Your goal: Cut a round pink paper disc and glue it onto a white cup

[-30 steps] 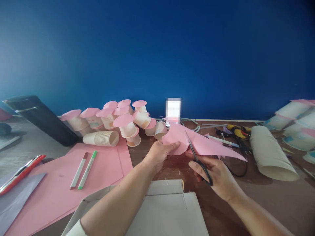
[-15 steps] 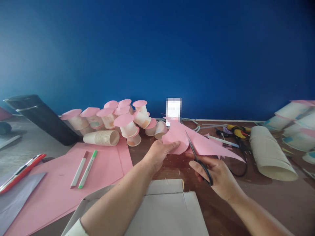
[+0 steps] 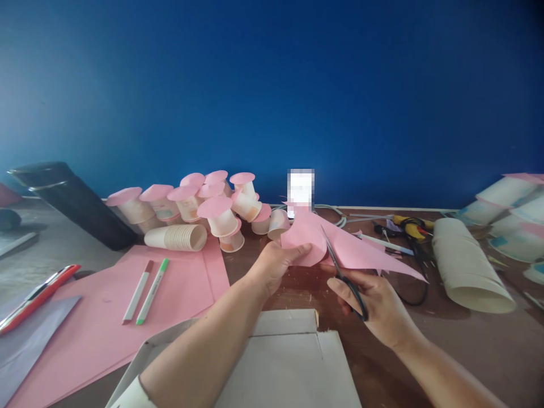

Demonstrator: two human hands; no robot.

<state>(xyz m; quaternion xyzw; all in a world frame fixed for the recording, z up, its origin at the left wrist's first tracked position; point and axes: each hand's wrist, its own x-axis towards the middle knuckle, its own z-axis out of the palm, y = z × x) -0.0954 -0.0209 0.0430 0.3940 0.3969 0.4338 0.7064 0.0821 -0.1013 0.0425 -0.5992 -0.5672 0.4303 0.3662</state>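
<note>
My left hand pinches a piece of pink paper at its rounded left part, held above the brown table. Black-handled scissors are gripped in my right hand, with the blades reaching up into the paper just right of my left thumb. The paper's long pointed end stretches to the right.
A cluster of paper cups with pink round tops and a lying stack of cups sit at the back left. Pink sheets carry two markers. A white cardboard box lies near me. A cup stack and tools lie right.
</note>
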